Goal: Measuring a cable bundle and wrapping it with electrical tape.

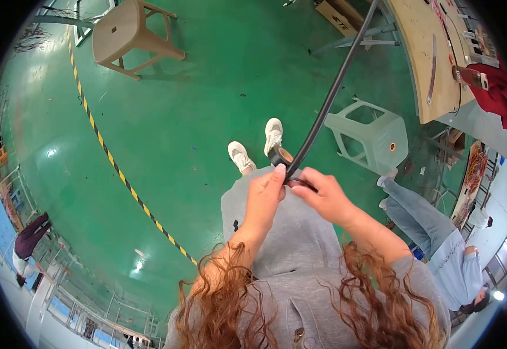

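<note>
A long black cable (330,96) slants down from the upper right to my two hands in front of my lap. My left hand (265,195) is closed, with thumb and fingers pinching the cable near its lower end. Right beside those fingertips, against the cable, is a roll of black tape (279,156) with a brown core. My right hand (325,198) is closed too, pinching a thin black strand (301,182) that curves across from the left fingertips. Whether this strand is tape or thin wire I cannot tell. My fingers hide the cable's very end.
A wooden-topped table (413,43) stands at the upper right, with a pale plastic stool (375,136) beside it. A brown stool (120,32) is at the upper left. Yellow-black floor tape (111,157) runs down the left. Another person (434,232) is close on the right.
</note>
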The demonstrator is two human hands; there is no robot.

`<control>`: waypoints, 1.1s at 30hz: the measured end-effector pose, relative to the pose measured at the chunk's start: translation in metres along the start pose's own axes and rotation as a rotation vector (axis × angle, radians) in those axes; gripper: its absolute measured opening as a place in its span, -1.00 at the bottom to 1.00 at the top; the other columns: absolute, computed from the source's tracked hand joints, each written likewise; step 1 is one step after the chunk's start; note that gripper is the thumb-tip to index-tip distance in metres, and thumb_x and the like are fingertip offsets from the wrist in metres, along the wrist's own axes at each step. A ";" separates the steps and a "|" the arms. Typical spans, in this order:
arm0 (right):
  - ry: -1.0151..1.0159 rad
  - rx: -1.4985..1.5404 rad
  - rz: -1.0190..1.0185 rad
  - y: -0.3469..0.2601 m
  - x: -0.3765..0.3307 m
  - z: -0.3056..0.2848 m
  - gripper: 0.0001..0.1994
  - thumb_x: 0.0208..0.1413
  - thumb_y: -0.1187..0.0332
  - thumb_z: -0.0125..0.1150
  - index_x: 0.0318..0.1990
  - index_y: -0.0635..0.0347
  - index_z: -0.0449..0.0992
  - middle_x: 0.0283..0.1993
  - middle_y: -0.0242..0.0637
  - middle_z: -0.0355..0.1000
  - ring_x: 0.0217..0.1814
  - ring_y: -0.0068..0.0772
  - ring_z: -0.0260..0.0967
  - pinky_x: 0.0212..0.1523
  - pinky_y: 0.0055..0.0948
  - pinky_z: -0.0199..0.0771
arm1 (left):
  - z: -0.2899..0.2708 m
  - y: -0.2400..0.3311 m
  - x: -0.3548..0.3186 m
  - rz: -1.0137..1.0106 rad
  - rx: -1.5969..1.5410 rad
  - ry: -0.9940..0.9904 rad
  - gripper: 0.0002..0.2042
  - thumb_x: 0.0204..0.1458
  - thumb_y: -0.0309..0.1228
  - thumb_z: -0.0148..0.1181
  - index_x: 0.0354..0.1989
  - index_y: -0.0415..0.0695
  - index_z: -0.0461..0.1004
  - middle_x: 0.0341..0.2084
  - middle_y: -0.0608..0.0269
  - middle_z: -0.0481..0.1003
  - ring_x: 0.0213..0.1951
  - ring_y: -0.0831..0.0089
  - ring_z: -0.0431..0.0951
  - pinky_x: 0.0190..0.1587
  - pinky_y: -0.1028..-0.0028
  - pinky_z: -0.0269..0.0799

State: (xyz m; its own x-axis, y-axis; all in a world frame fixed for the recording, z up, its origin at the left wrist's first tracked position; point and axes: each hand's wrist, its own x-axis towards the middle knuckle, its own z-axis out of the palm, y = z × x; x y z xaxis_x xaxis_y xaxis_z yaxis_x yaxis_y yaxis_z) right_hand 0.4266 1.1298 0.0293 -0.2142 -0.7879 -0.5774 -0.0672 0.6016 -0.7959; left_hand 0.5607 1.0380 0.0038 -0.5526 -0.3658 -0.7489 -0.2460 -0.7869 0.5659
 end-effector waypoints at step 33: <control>-1.037 -0.317 -0.145 -0.121 0.131 -0.078 -0.80 0.18 0.29 0.00 -0.15 0.20 0.39 -0.36 -0.22 0.33 -0.37 -0.24 0.25 -0.31 -0.32 0.26 | -0.027 0.026 0.022 0.999 0.547 0.225 -0.60 -0.33 -0.57 0.25 -0.19 -0.20 0.40 -0.15 0.12 0.41 -0.17 0.25 0.45 -0.08 0.36 0.32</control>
State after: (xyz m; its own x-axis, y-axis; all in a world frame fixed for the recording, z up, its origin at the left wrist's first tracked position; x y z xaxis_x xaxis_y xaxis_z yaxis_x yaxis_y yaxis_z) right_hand 0.3308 0.9642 0.0642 0.7311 -0.4919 -0.4728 -0.3054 0.3837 -0.8715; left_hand 0.5634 0.9964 -0.0073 -0.5547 -0.8257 0.1025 -0.1216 0.2023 0.9717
